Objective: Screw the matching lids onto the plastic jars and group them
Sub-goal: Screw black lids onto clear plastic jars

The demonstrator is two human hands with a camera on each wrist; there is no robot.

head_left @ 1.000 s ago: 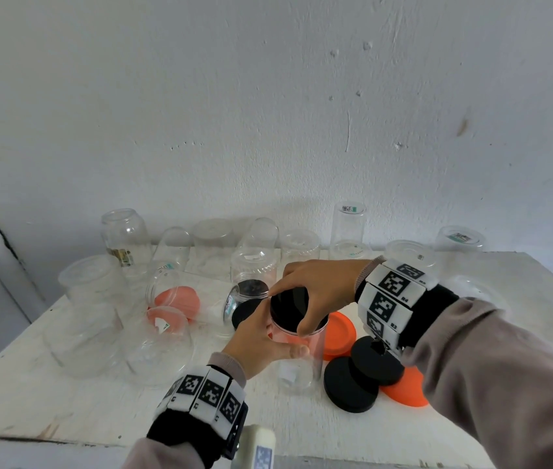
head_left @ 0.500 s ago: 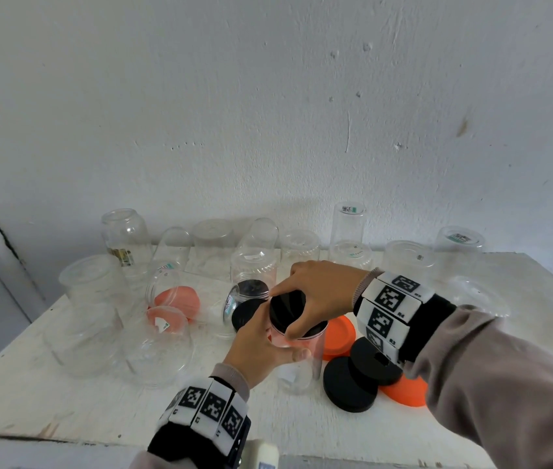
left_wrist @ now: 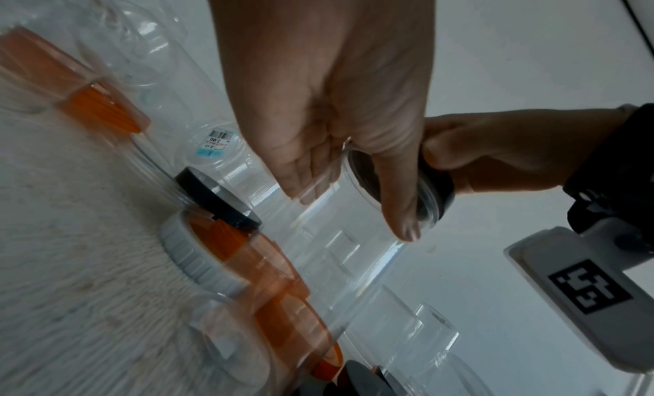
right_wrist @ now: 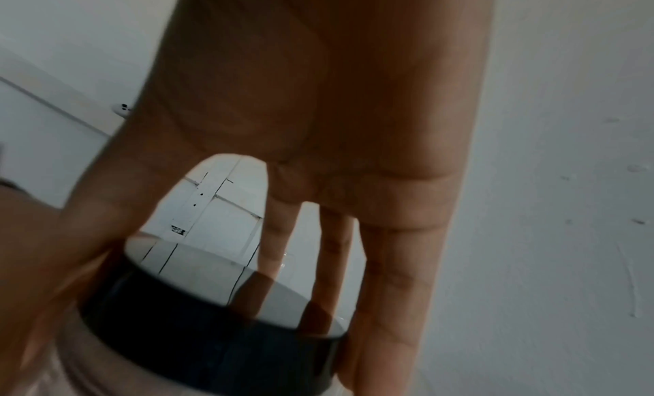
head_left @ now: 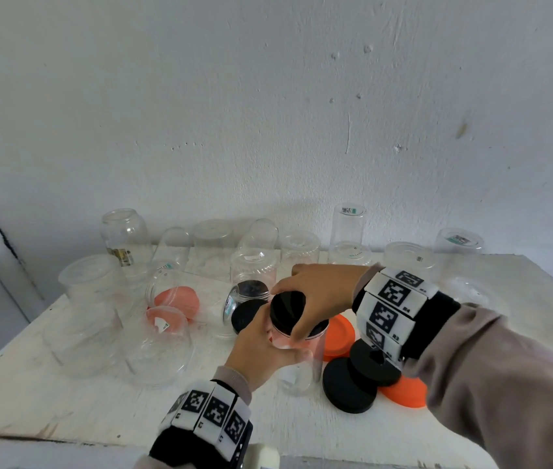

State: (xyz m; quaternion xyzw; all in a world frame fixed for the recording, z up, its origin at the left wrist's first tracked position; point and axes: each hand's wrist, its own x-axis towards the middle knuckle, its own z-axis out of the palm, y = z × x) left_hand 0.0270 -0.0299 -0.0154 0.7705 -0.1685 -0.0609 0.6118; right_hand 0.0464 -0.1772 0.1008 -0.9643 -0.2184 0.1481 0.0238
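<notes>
I'm gripping the clear jar (head_left: 297, 363) w/ left hand (head_left: 261, 353), right hand (head_left: 315, 296) fingers curled round black lid (head_left: 288, 311), screwing on; most jars (head_left: 88, 299) uncapped, ungrouped.

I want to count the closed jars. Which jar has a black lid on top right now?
The clear jar held by both hands in the middle. Its black lid sits on its mouth; the other black lids lie loose on the table.

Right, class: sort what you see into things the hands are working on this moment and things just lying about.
In use:
left hand
right hand
clear jar
black lid

Lying about:
two loose black lids
orange lids
upturned jars by the wall
</notes>
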